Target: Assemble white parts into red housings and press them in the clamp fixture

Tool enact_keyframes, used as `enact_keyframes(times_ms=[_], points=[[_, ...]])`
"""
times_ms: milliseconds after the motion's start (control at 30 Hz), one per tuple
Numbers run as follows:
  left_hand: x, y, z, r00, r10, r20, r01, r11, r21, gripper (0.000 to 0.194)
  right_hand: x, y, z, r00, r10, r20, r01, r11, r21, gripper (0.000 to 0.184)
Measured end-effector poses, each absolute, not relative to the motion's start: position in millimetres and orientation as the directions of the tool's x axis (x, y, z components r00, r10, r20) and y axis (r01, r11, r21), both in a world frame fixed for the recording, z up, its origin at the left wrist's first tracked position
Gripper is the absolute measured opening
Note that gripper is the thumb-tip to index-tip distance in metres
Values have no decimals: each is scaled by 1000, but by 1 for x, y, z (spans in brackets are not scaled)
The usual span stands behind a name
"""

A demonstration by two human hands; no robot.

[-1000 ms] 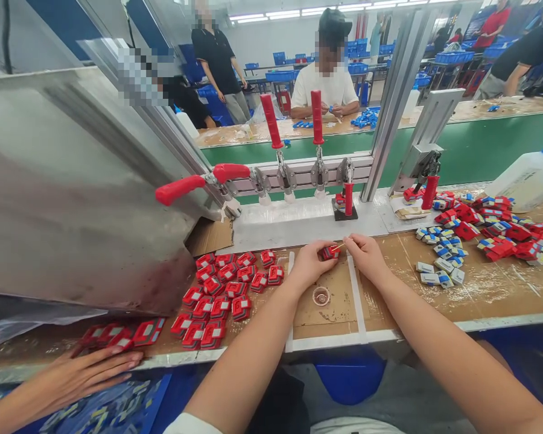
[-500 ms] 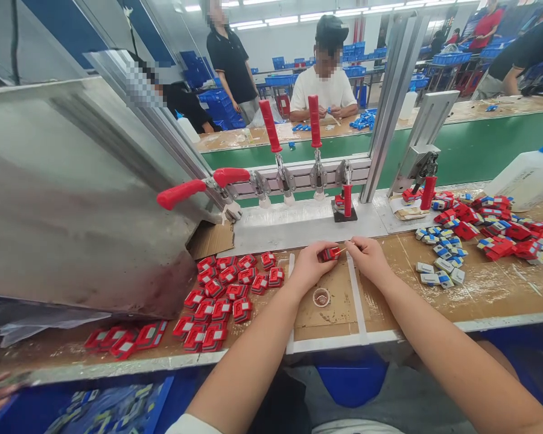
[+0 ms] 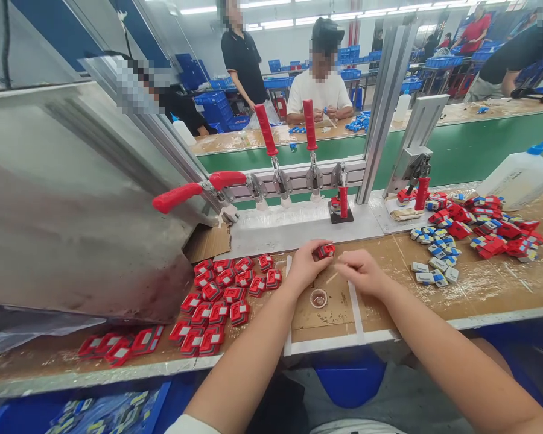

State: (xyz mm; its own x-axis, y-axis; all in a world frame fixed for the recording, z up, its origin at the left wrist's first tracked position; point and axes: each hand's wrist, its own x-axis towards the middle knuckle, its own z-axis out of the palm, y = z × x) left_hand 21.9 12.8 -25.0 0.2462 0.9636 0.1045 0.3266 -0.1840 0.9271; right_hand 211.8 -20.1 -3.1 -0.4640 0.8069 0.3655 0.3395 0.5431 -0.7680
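Note:
My left hand (image 3: pixel 306 265) grips a small red plastic part (image 3: pixel 327 251) between thumb and fingers, above the far end of a cardboard sheet. Just to its right, my right hand (image 3: pixel 361 271) is closed on a thin wooden stick (image 3: pixel 332 278), whose free end slants down and left towards a small round cup (image 3: pixel 318 298). The stick is apart from the red part. Reddish-brown stuff shows inside the cup, which stands on the cardboard (image 3: pixel 323 318). Rows of similar red parts (image 3: pixel 218 312) lie left of my left forearm.
Red-handled toggle clamps (image 3: pixel 266 129) line a metal frame behind my hands. At right lie white-and-blue pieces (image 3: pixel 437 274), a heap of red parts (image 3: pixel 509 226) and a plastic bottle (image 3: pixel 511 175). A metal panel (image 3: pixel 72 211) rises at left. A co-worker (image 3: pixel 320 90) sits across the bench.
The stick has come away from the red part and now points down towards the cup. My right hand has lowered slightly and moved a little left; my left hand still holds the part.

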Motion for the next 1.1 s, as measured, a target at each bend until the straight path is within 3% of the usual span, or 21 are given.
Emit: enact_keyframes(times_ms=[100, 200, 300, 433, 600, 733, 833, 1000, 1100], points=[[21, 16, -27, 253, 967, 37, 237, -99, 966, 48, 197, -35, -2, -697, 664, 269, 388, 666, -637, 45], [21, 16, -27, 280, 960, 27, 146, -70, 987, 53, 191, -43, 5, -727, 650, 220, 524, 734, -432, 46], [23, 16, -25, 276, 959, 61, 73, -84, 994, 52, 221, -45, 19, -588, 771, 245, 699, 637, -326, 40], [25, 19, -20, 226, 969, 102, -33, -97, 995, 54, 312, -56, 31, -197, 936, 291, 937, 267, -225, 30], [28, 23, -18, 213, 969, 125, -199, -83, 977, 68, 382, -76, 23, -173, 979, 111, 982, 181, -61, 26], [29, 24, -19, 169, 976, 135, -237, -93, 967, 64, 373, -70, 6, -140, 986, 92, 990, 142, -17, 18], [26, 23, -16, 172, 975, 138, -223, -98, 970, 56, 362, -61, -1, -197, 966, 165, 976, 209, -64, 14], [17, 9, 5, 224, 949, 223, -211, -177, 961, 64, 334, -63, 4, -242, 885, 397, 803, 413, -431, 14], [16, -9, 23, 261, 922, 287, -166, -250, 954, 64, 308, -71, 16, -247, 833, 495, 666, 517, -538, 14]])
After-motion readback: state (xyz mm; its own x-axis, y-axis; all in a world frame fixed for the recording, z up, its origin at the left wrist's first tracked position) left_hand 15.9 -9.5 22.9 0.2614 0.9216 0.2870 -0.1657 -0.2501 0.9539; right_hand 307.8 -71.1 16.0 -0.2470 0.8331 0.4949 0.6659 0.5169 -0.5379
